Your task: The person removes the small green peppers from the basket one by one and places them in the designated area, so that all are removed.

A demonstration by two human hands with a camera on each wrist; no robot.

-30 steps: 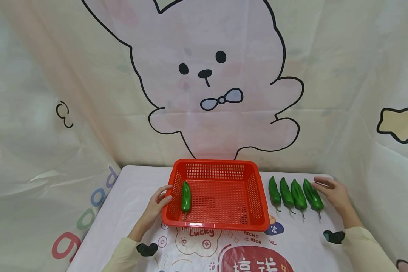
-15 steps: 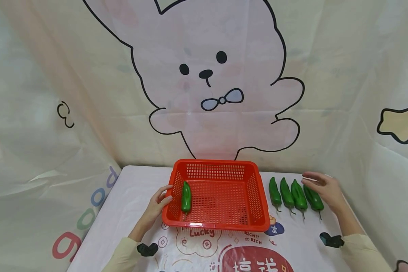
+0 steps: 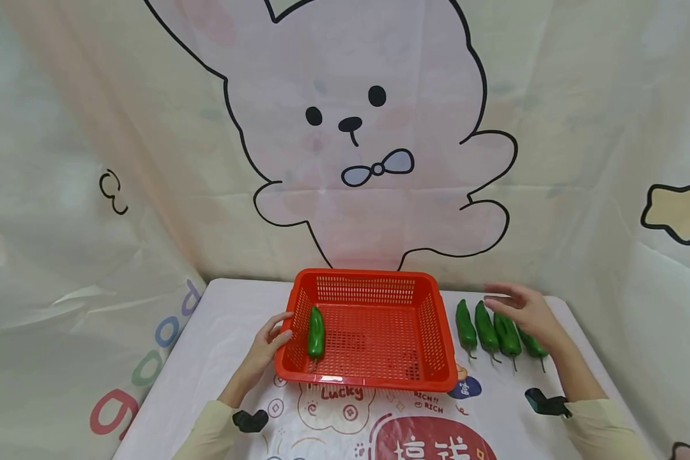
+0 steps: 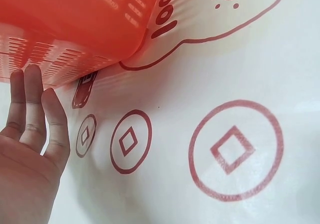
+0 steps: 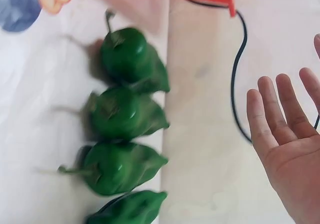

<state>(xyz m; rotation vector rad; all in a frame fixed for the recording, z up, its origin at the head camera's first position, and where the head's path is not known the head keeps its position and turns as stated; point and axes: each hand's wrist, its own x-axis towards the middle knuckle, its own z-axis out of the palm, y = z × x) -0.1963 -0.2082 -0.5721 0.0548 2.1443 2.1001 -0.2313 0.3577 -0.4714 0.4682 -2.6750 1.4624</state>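
A red plastic basket (image 3: 374, 382) stands on the table with one long green pepper (image 3: 316, 335) lying inside at its left end. My left hand (image 3: 261, 348) touches the basket's left side; the left wrist view shows its fingers (image 4: 33, 92) fairly straight against the slotted wall. To the right of the basket lies a row of several green peppers (image 3: 466, 329), stems toward me. My right hand (image 3: 526, 313) hovers over the right part of that row, partly covering the two rightmost peppers. Its fingers (image 5: 270, 102) are extended and hold nothing.
A white printed cloth (image 3: 241, 294) covers the table. Behind it hangs a backdrop (image 3: 552, 191) with a cartoon animal outline, and cloth walls rise at both sides. Each wrist wears a dark device (image 3: 250, 421).
My right hand has moved left from beside the rightmost pepper to above the row. The left hand, the basket and the peppers stay where they were.
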